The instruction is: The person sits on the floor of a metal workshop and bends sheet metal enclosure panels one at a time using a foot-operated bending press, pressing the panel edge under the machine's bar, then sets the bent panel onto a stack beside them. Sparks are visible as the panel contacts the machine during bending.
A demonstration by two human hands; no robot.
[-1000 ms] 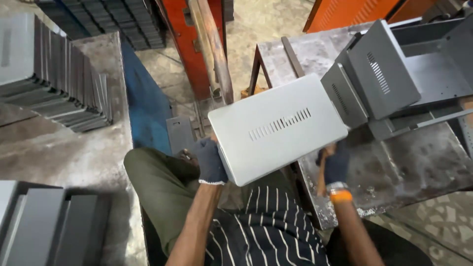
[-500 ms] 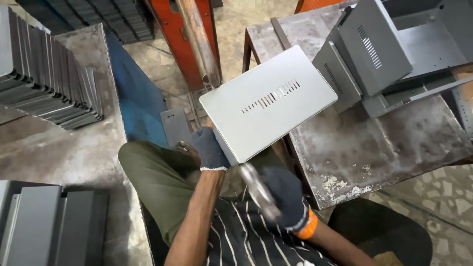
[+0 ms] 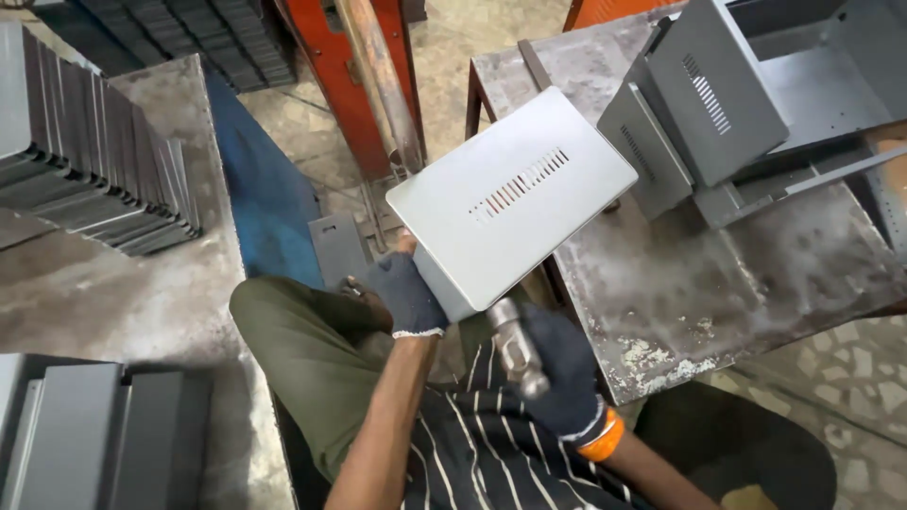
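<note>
Centre frame: gloved left hand (image 3: 404, 295) grip clenched on grey slotted metal cover (image 3: 510, 194) | right hand (image 3: 559, 366) grip grasping hammer (image 3: 517, 346) below it | right: stained steel desk (image 3: 718, 283) carrying grey housings (image 3: 718, 104) | upper left: stacked panels (image 3: 94, 161), concrete floor.

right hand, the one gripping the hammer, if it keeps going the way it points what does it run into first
Most likely the grey slotted metal panel. The right hand points its hammer up toward the panel's near lower edge, which the left hand grips. Depth is unclear, but they look almost touching.
</note>
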